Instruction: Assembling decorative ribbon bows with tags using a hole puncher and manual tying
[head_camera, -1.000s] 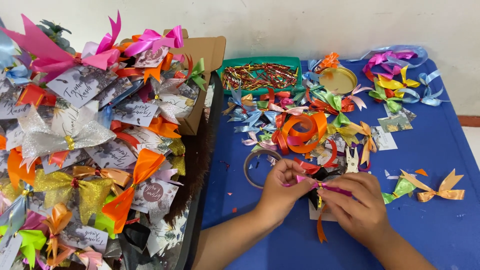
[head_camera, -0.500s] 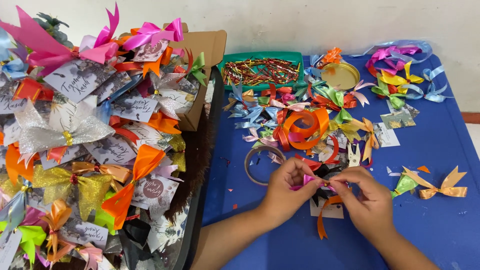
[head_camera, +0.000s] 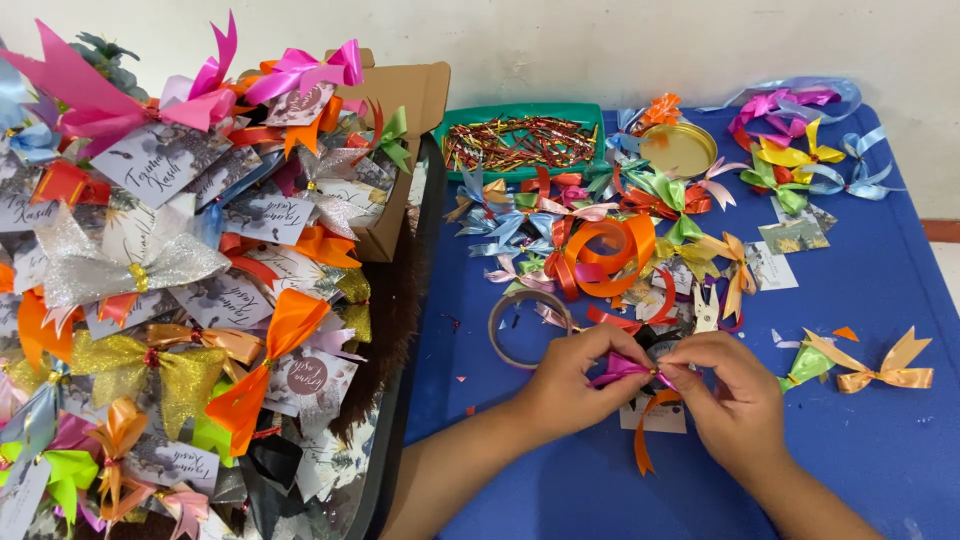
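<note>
My left hand (head_camera: 572, 384) and my right hand (head_camera: 735, 400) meet over the blue table (head_camera: 880, 450), both pinching a small pink ribbon bow (head_camera: 622, 369) at its middle, where a gold tie shows. An orange ribbon strip (head_camera: 645, 435) hangs below the bow. A small white card (head_camera: 655, 418) lies under my hands, partly hidden by them. A clear tape ring (head_camera: 518, 328) sits just beyond my left hand.
A heap of bagged favours with cards and ribbon bows (head_camera: 170, 280) fills the left. Loose bows and an orange ribbon roll (head_camera: 605, 255) crowd the table's middle. Behind are a green tray of twist ties (head_camera: 520, 140), a gold lid (head_camera: 678, 150) and a cardboard box (head_camera: 400, 100). A gold bow (head_camera: 880, 365) lies right.
My hands have shifted slightly on the pink bow, my right fingers closing in at its middle. The view has tilted a little; nothing else moved.
</note>
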